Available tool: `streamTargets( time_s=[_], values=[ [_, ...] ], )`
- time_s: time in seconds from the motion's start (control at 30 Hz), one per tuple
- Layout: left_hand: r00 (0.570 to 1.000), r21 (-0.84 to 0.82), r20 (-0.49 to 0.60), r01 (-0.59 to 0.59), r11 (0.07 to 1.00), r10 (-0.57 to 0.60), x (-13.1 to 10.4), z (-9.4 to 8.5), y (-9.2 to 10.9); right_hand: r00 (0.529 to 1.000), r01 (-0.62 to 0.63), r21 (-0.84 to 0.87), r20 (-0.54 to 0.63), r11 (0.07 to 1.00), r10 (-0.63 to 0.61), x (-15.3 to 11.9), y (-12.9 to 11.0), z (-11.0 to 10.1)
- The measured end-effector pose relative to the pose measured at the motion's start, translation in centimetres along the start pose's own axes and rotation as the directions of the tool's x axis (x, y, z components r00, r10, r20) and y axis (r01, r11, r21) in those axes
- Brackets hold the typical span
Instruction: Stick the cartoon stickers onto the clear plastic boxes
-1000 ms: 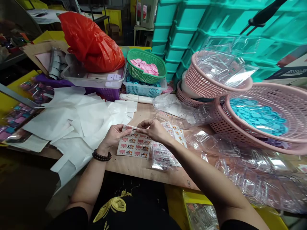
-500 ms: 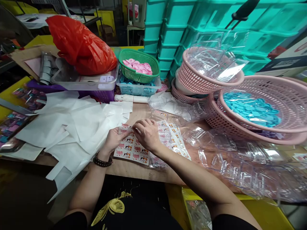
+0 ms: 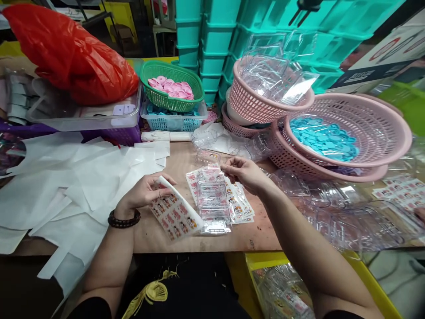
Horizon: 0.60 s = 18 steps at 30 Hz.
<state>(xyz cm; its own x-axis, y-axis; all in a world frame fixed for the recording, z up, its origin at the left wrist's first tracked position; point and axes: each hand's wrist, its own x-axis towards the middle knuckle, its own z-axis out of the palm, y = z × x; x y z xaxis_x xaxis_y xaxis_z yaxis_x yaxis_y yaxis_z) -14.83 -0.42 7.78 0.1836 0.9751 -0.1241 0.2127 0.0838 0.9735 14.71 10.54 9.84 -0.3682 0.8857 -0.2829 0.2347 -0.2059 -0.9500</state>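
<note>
My left hand (image 3: 148,190) is closed on the edge of a sticker sheet (image 3: 174,212) printed with cartoon animals and pink lettering. The sheet is lifted and tilted off the table. My right hand (image 3: 244,173) pinches at the far end of a row of clear plastic cases (image 3: 212,201). A small pale pink piece, apparently a sticker (image 3: 214,168), shows at its fingertips, partly blurred. Those cases lie in a column on top of more sticker sheets (image 3: 241,201). Another clear case (image 3: 207,156) with a print on it lies just beyond.
White backing paper (image 3: 89,173) is heaped at left. Clear plastic parts (image 3: 345,221) cover the right side near pink baskets (image 3: 335,173). A green basket (image 3: 199,86) of pink pieces stands behind. Another person's hand (image 3: 420,215) shows at the far right edge. Below is a yellow bin (image 3: 265,259).
My hands have moved apart. The right hand has gone from the sheet to the far end of the case row; the left has drawn the sheet left and tilted it. The view has shifted right.
</note>
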Motion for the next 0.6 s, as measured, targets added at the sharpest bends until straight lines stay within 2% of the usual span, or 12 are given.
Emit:
streamTargets(
  time_s=[0.1, 0.17, 0.33, 0.5, 0.6],
  values=[
    [0.978, 0.069, 0.175, -0.131, 0.989, 0.117, 1.7, 1.3, 1.1, 0.993, -0.115, -0.031, 0.031, 0.993, 0.116, 1.0, 0.5, -0.1],
    [0.961, 0.094, 0.234, -0.172, 0.981, 0.146, 2.6, 2.4, 1.1, 0.988, -0.15, -0.068, 0.033, 0.986, 0.152, 1.4, 0.7, 0.3],
    [0.962, 0.108, 0.257, -0.123, 0.987, 0.091, 3.6, 4.3, -0.3, 0.979, -0.2, -0.137, 0.007, 0.97, 0.203, 2.2, 1.0, 0.6],
    [0.955, 0.126, 0.289, -0.105, 0.986, 0.065, 3.6, 4.5, -1.0, 0.973, -0.232, -0.191, -0.033, 0.954, 0.23, 2.2, 1.0, 0.6],
    [0.952, 0.133, 0.295, -0.12, 0.984, 0.076, 3.5, 4.6, -1.1, 0.977, -0.211, -0.235, -0.056, 0.949, 0.204, 2.3, 1.0, 0.7]
  ],
)
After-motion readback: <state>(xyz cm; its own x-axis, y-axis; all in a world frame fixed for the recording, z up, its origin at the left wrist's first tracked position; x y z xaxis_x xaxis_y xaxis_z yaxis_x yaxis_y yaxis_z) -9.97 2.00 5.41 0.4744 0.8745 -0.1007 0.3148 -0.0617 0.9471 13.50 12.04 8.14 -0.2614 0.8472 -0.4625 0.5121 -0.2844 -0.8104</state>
